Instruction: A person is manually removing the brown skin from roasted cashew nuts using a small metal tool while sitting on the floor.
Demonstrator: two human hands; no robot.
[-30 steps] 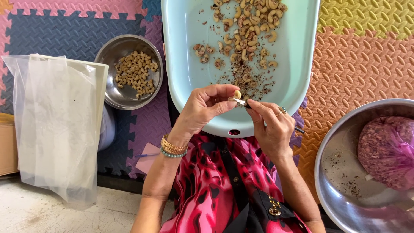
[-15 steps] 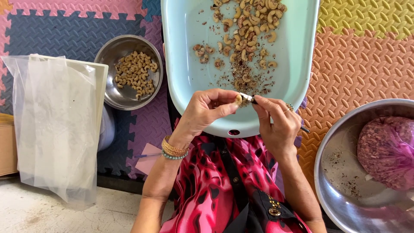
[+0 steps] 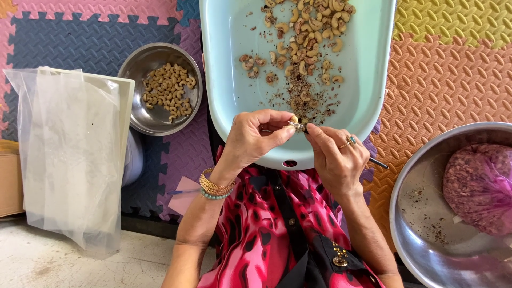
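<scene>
My left hand [image 3: 256,136] pinches a single cashew nut [image 3: 294,119] at its fingertips, over the near edge of a pale blue tray [image 3: 368,69]. My right hand [image 3: 333,157] holds a small dark-handled knife [image 3: 376,162], its blade tip set against the nut. The tray carries several unpeeled cashews [image 3: 312,26] at its far end and a scatter of brown skin flakes [image 3: 301,96] in the middle. A small steel bowl [image 3: 140,114] to the left holds peeled pale cashews [image 3: 168,90].
A large steel bowl [image 3: 421,224] at the right holds a purple bag [image 3: 477,184]. A white container lined with a clear plastic bag [image 3: 72,154] stands at the left. Coloured foam floor mats [image 3: 453,69] lie underneath; a cardboard box [image 3: 8,181] is at the far left.
Both hands have stayed over the tray's near edge, with the knife working slightly against the nut. Nothing else moved.
</scene>
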